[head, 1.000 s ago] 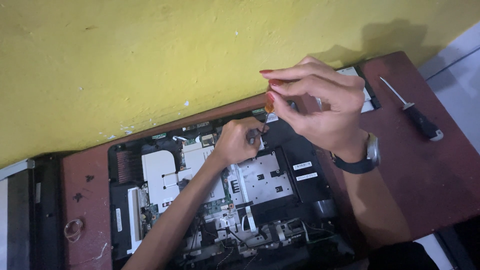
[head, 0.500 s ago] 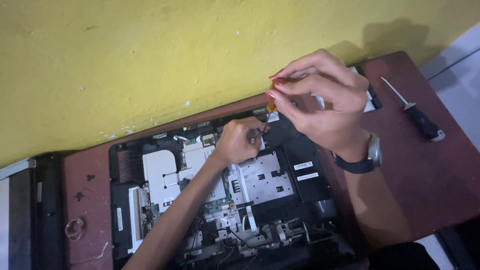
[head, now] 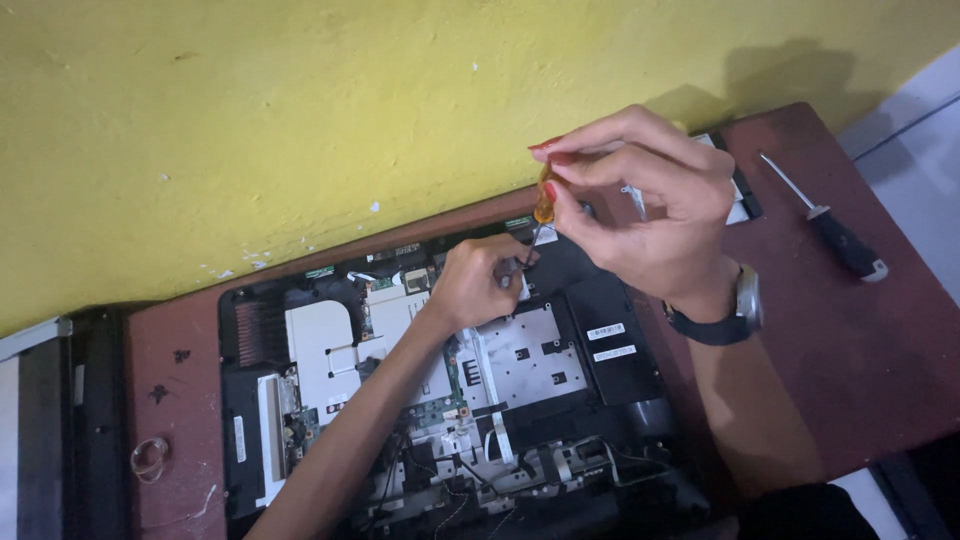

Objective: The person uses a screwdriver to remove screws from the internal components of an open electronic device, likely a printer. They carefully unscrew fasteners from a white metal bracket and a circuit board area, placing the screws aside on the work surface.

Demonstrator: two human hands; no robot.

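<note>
Since a moment ago, almost nothing has moved — the right hand (head: 650,215) sits in nearly the same spot, just a tiny bit lower. Its fingers (head: 600,165) are closed around the little screwdriver with a see-through orange handle (head: 543,200), pinching the handle near the top. That tool stands almost upright, with its thin metal tip pointing down at the far edge of the opened black laptop with its insides showing (head: 450,380). The left hand (head: 480,280) rests right at that spot too, with its fingers curled close by the tip; I cannot tell if they pinch anything. A dark wristwatch (head: 735,310) goes around the right wrist.

The laptop lies flat on the dark red wooden tabletop (head: 860,350), close to the yellow wall (head: 300,130) on the far side. Well off to the right lies a second screwdriver with a black handle (head: 830,225) — no hand touches it. Near the left edge of the tabletop lies a small clear ring-shaped thing (head: 148,458).
</note>
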